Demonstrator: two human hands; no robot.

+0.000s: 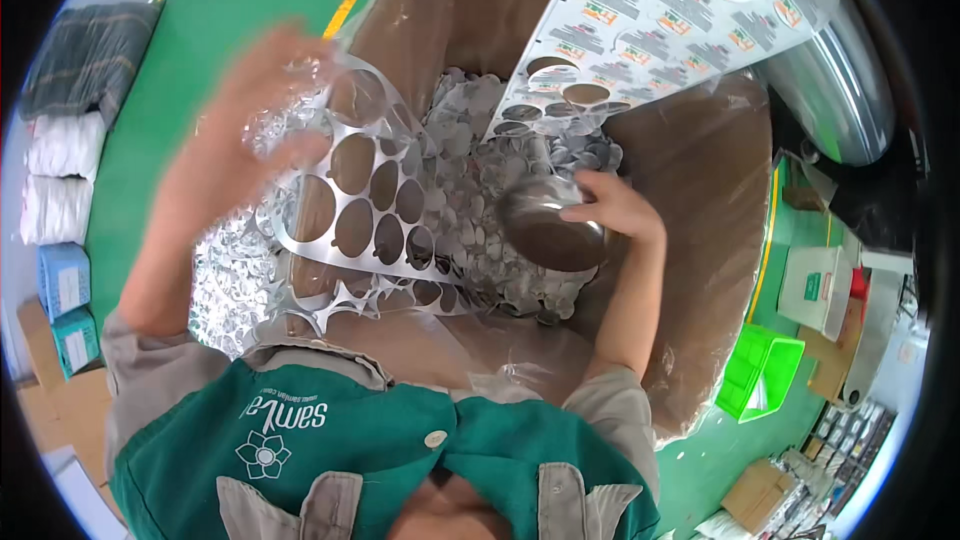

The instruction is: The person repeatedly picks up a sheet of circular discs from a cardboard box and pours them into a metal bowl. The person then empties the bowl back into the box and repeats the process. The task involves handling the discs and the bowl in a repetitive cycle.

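Observation:
My left hand (265, 110), smeared by motion, is at the upper left edge of a silvery foil sheet (335, 252) punched with rows of round holes. Whether its fingers close on the foil cannot be made out. My right hand (620, 208) grips the rim of a shiny round metal bowl (550, 230), thumb and fingers at the bowl's right side. Beneath the bowl lies a heap of loose round foil discs (465, 165) in a large brown carton (690, 230) lined with clear plastic.
A printed foil web (680, 15) slopes down from a metal roller (840, 85) at the upper right, its lower end punched with holes. More foil scrap (235, 275) is piled at the left. A bright green crate (760, 370) stands on the floor at the right.

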